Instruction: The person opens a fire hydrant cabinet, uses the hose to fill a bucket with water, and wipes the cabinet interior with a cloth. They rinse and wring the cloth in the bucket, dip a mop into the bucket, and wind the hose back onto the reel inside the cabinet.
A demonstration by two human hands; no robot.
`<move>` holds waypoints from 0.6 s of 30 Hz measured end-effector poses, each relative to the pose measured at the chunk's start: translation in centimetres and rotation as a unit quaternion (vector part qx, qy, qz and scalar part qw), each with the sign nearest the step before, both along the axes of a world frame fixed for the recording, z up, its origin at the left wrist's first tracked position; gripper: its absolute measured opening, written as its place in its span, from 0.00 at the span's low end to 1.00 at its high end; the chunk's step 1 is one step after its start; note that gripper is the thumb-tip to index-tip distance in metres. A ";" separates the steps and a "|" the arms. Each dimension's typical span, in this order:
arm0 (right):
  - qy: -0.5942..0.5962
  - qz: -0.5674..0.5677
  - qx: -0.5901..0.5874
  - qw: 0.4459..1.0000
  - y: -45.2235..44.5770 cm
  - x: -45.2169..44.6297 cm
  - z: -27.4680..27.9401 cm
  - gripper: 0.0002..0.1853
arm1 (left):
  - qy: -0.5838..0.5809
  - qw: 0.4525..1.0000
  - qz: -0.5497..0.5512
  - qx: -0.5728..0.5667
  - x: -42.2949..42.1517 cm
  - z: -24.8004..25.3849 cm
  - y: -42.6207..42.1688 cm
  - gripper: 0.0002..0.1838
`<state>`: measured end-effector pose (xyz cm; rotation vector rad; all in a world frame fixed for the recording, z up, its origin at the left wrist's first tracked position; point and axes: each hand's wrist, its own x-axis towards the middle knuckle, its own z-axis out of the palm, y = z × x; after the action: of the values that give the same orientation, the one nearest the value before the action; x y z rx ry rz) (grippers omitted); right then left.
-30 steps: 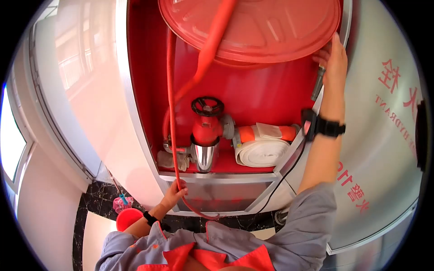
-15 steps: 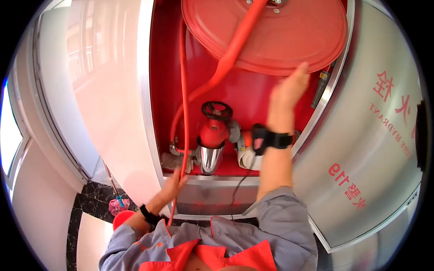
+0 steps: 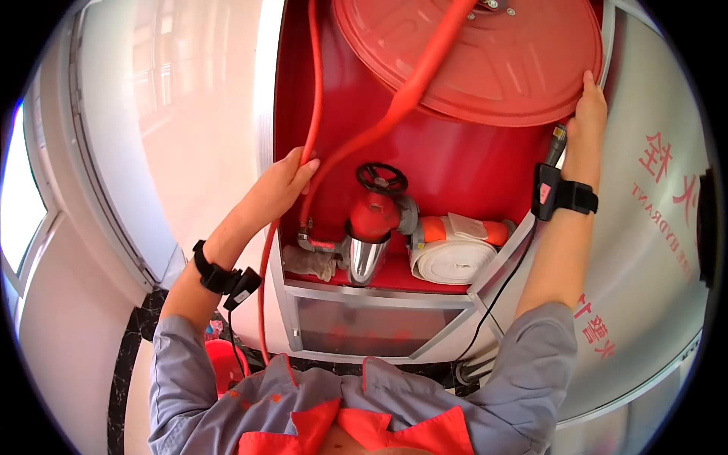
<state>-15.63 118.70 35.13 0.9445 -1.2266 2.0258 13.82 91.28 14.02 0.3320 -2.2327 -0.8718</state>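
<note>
My left hand [image 3: 286, 182] is closed around a thin red hose [image 3: 315, 83] to the left of the cabinet's middle. The hose runs up past the red hose reel [image 3: 485, 72], and its lower part hangs down beside my left forearm. At the reel's lower right rim is my right hand [image 3: 588, 114], thumb pointing up along the edge; its other fingers are mostly hidden. A thicker red pipe [image 3: 413, 87] crosses in front of the reel. Just below my right hand, a dark hose nozzle [image 3: 556, 144] stands against the cabinet side.
Below the reel sits a red hydrant valve [image 3: 374, 214] with a black handwheel [image 3: 381, 179]. A rolled white fire hose [image 3: 451, 260] and whitish gloves [image 3: 309, 262] lie on the cabinet floor. The cabinet door [image 3: 644, 250] stands open at right. A red bucket [image 3: 224, 364] is at lower left.
My left hand has risen along the thin hose. My right hand has moved right and up, from the reel's lower edge to its right rim. The rolled white hose is now uncovered.
</note>
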 end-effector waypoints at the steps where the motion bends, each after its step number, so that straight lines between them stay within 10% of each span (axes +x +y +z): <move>1: 0.017 0.033 -0.024 0.999 -0.4 0.2 -0.6 0.23 | 0.001 1.000 -0.002 -0.012 -0.4 0.2 0.0 0.19; 6: -0.014 0.029 -0.186 0.982 -7.2 4.0 -8.7 0.22 | 0.009 0.996 0.002 -0.085 -4.3 -1.0 -1.1 0.18; 12: -0.092 0.411 0.070 0.904 -13.3 7.7 -14.8 0.26 | 0.138 0.980 0.110 -0.089 -9.1 5.3 -4.2 0.19; 18: -0.074 0.129 -0.034 0.988 -1.4 4.0 -7.3 0.21 | 0.086 0.995 0.052 -0.020 -9.1 8.5 -5.3 0.21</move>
<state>-11.64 117.26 27.79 0.9766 -1.1512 2.3630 4.67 85.99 22.54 0.3380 -2.0529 -0.7693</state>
